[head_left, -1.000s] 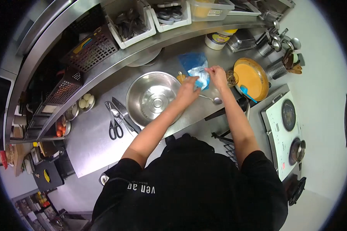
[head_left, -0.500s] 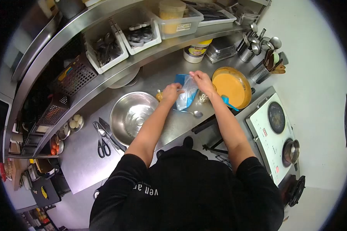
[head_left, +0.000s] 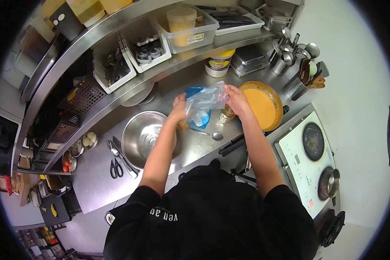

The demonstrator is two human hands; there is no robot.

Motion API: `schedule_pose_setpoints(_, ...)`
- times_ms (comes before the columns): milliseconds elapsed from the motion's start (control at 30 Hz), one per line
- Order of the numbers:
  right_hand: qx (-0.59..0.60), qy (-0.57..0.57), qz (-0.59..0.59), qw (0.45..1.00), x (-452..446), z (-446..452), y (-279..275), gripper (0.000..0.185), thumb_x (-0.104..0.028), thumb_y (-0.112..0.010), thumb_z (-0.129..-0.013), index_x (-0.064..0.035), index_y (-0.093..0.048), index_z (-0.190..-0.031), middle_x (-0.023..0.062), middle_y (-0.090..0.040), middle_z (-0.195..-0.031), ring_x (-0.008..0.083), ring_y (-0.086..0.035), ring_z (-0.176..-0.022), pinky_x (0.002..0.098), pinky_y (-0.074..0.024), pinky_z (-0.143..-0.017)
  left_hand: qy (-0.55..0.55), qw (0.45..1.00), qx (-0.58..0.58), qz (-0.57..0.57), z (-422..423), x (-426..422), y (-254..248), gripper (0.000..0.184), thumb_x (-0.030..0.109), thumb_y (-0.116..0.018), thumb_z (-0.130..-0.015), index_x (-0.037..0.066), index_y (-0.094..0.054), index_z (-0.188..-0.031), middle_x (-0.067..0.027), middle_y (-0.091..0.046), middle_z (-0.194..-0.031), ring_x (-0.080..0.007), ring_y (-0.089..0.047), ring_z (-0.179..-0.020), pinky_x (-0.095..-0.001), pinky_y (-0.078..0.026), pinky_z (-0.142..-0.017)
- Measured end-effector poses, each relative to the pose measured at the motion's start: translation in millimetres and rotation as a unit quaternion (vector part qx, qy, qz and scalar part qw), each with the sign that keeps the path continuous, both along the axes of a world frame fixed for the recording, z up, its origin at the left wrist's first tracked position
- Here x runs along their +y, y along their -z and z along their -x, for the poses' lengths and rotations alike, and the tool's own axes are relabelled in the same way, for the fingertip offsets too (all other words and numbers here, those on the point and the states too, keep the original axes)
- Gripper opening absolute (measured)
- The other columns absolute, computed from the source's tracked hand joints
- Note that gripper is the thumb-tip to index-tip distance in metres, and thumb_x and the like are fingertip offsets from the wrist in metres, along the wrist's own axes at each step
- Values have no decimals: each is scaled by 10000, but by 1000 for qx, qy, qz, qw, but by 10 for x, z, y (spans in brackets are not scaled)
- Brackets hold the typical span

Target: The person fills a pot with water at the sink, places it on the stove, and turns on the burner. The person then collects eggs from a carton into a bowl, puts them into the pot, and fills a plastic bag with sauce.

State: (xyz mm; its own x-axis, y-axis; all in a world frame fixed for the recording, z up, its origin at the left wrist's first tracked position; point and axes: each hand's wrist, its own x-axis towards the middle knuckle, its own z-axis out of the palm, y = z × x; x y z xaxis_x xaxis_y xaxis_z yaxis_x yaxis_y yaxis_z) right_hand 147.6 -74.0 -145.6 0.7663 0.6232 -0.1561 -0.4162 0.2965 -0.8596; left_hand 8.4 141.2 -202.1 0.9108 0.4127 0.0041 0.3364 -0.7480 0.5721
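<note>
A clear plastic bag (head_left: 207, 98) is stretched sideways between my two hands above the worktop. My left hand (head_left: 179, 109) is at the bag's left edge, closed on it, though its fingers are blurred. My right hand (head_left: 236, 99) pinches the upper right corner of the bag. Beneath the bag lies a blue packet (head_left: 205, 120), partly covered. A glass jar (head_left: 226, 115) stands just below my right hand, and a metal spoon (head_left: 216, 136) lies nearer to me. The large steel bowl (head_left: 129, 138) is left of my left forearm.
A pan (head_left: 277, 93) of orange sauce sits at the right, by a white two-plate cooker (head_left: 286, 145). Scissors (head_left: 116, 169) and knives lie left of the bowl. A yellow-lidded tub (head_left: 216, 67) stands behind, under a shelf edge (head_left: 184, 61) holding bins. Utensil holders (head_left: 295, 88) are at the back right.
The bag has been lifted and spread out sideways. My left hand has moved left. The orange pan's turquoise spatula is now mostly hidden by my right forearm.
</note>
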Motion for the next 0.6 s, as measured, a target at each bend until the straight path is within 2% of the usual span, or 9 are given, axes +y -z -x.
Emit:
schedule_pose_setpoints(33, 5, 6, 16, 1000, -20, 27, 8, 204, -188, -542, -940, -4, -595, -1010, 64, -630, -868, 156, -605, -764, 289, -503, -680, 41, 989, -129, 60, 175, 40, -161, 703, 189, -660, -720, 33, -371, -1341, -205, -408, -1336, -343, -357, -1277, -403, -334, -1044)
schedule_pose_setpoints(100, 11, -5, 28, 1000, -73, 33, 42, 183, -173, -545, -936, -14, -583, -1018, 59, -627, -874, 158, -606, -769, 300, -509, -693, -50, 973, -158, 158, 446, 94, -459, 674, 151, -691, -694, 20, -425, -1299, -210, -426, -1328, -363, -357, -1277, -405, -320, -1051)
schedule_pose_setpoints(200, 24, 17, 42, 999, -75, 142, 39, 162, -163, -575, -917, -22, -588, -994, 53, -625, -841, 150, -602, -736, 295, -509, -675, -133, 962, -240, 16, 689, 318, -487, 489, 129, -689, -756, 26, -510, -1200, -162, -561, -1155, -283, -538, -1077, -363, -431, -924)
schedule_pose_setpoints(267, 31, 61, 40, 997, -59, 193, -12, 161, -169, -603, -902, -20, -606, -962, 52, -626, -802, 140, -598, -698, 279, -502, -644, -221, 874, -372, 223, 840, 123, -1029, 254, 126, -653, -841, 42, -572, -1068, -59, -623, -903, -141, -580, -762, -260, -477, -686)
schedule_pose_setpoints(300, 19, 66, 77, 995, -24, 271, -16, 160, -176, -621, -892, -26, -604, -943, 49, -623, -797, 138, -593, -685, 279, -499, -631, -153, 857, -397, 292, 872, -164, -1304, 138, 139, -628, -886, 49, -586, -983, 18, -590, -770, -42, -489, -608, -189, -398, -517)
schedule_pose_setpoints(400, 10, 52, 76, 996, 111, 782, -250, 163, -191, -650, -876, -41, -588, -892, 36, -611, -777, 127, -581, -669, 273, -487, -622, -39, 896, -192, 398, 701, -764, -1375, 416, 309, -720, -811, -7, -604, -1057, -27, -637, -815, -99, -604, -670, -226, -490, -556)
schedule_pose_setpoints(467, 17, -17, 27, 999, 185, 989, -349, 156, -186, -652, -874, -49, -579, -875, 26, -604, -767, 113, -581, -679, 258, -483, -632, -28, 920, -126, 370, 548, -720, -965, 308, 244, -688, -841, 2, -612, -1017, -62, -653, -849, -136, -636, -728, -260, -531, -600)
schedule_pose_setpoints(533, -2, -18, -6, 1000, 137, 948, -210, 152, -180, -648, -877, -51, -570, -856, 30, -606, -779, 109, -587, -701, 247, -479, -637, -34, 827, -202, 523, 438, -669, -659, 166, 196, -598, -905, 33, -608, -932, -91, -649, -854, -181, -650, -763, -298, -545, -643)
schedule_pose_setpoints(600, -126, 14, 104, 986, -14, 929, -178, 145, -169, -630, -889, -42, -561, -882, 41, -606, -789, 121, -594, -716, 261, -495, -654, -42, 800, -184, 569, 468, -526, -577, 119, 151, -551, -928, 41, -588, -901, -108, -651, -897, -202, -655, -833, -333, -558, -699)
